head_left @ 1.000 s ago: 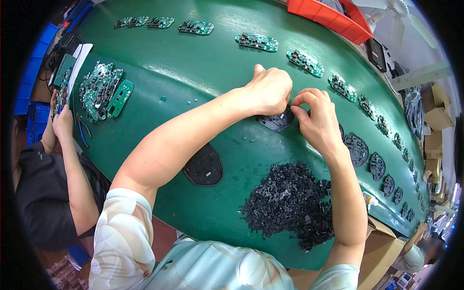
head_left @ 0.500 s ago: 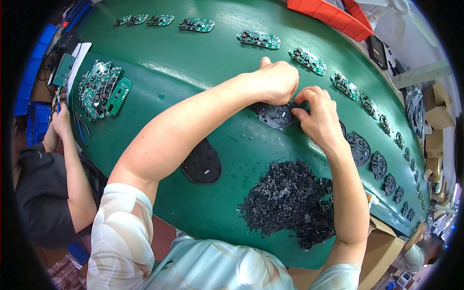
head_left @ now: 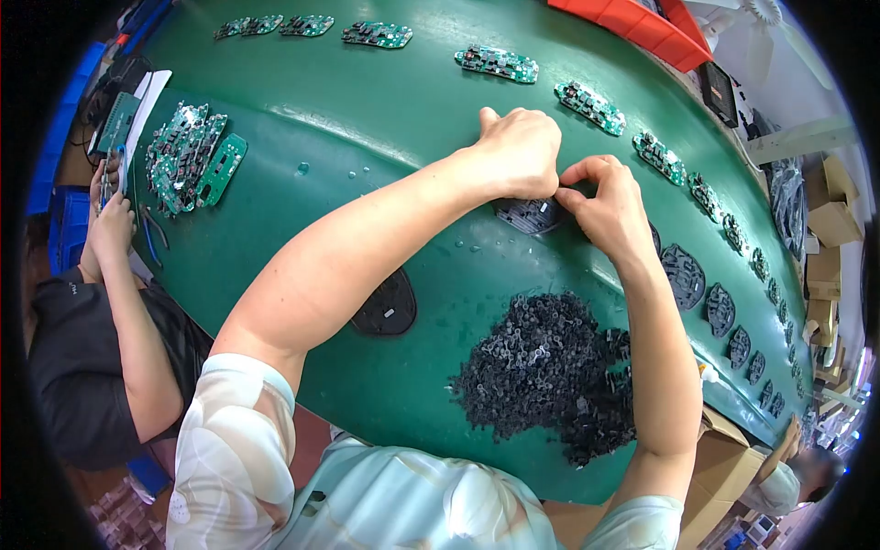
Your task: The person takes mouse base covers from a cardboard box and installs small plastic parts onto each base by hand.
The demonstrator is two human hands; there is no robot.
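Note:
My left hand [head_left: 518,151] and my right hand [head_left: 610,206] meet over a black plastic plate [head_left: 530,216] lying on the green belt [head_left: 367,119]. The left hand's fingers curl down onto the plate's far edge and hold it. My right hand's fingertips pinch at its right edge; whether a small part sits between them is hidden. A heap of small black parts [head_left: 545,371] lies just below my right forearm. Another black plate [head_left: 385,307] rests partly under my left forearm.
Green circuit boards [head_left: 500,62] run in a row along the far side, black plates [head_left: 683,275] in a row to the right. A stack of boards [head_left: 188,160] lies at left beside another person's hand [head_left: 110,225]. Red bins [head_left: 632,23] stand at the back.
Both hands stayed on the black plate while the view shifted slightly; my right fingers closed in toward the left hand at the plate's edge. The person at left lowered a hand.

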